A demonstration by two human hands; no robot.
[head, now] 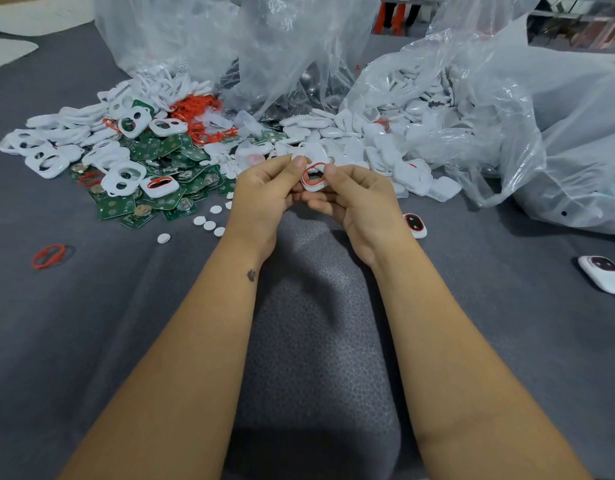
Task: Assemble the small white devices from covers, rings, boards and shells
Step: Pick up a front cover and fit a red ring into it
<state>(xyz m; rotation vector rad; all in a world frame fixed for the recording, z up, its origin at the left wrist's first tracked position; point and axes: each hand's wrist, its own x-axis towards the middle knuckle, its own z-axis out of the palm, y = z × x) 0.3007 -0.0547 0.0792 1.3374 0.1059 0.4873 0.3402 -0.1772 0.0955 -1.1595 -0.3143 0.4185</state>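
Nearest me, both bare forearms reach up the middle of the grey counter (pixel 91 341), over a textured grey foam pad (pixel 313 341). I see the left hand (pixel 264 192) and right hand (pixel 359 202) meeting above the pad's far end, both grasping one white cover (pixel 313 183) with a red ring (pixel 314 174) seated on it. Left thumb and curled fingers pinch its left side; right thumb and fingers pinch the right side. The cover is held up off the counter, tilted toward me.

Toward the right edge lie two finished white devices: one (pixel 416 225) just beside the right wrist, another (pixel 603 275) near the edge itself. A loose red ring (pixel 49 256) lies alone toward the left edge. Small white discs (pixel 209 225) are scattered just left of the left wrist.

Further back, left of centre, a heap of green boards (pixel 160 199) with white covers (pixel 122 181) on top and around it. Behind that, a tangle of red rings (pixel 202 112). White shells (pixel 368 143) pile up behind the hands, spilling from clear plastic bags (pixel 472 116) along the far edge.
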